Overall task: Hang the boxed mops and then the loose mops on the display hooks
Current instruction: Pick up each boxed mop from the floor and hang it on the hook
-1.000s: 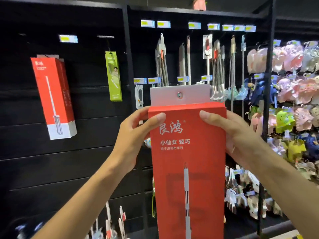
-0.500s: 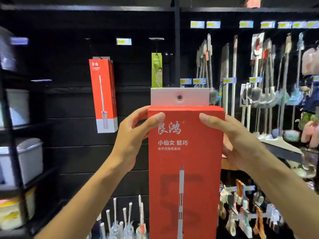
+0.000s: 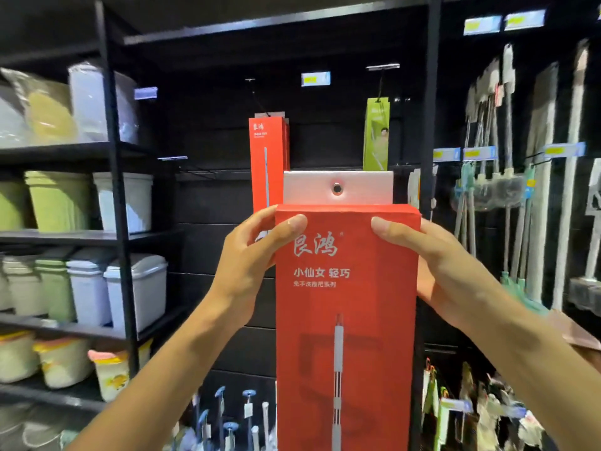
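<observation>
Now the hung red box [image 3: 267, 157], lately far off the left hand [image 3: 250, 255], sits just above it, as both it and the right hand [image 3: 432, 258] grip the boxed mop [image 3: 346, 304] upright between them, nearly at its hook.

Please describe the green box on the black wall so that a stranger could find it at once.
Look at the black display wall straight ahead, between the two black uprights. High on it hang two boxes: a red one and, to its right, the green box, slimmer and the only green one.
</observation>
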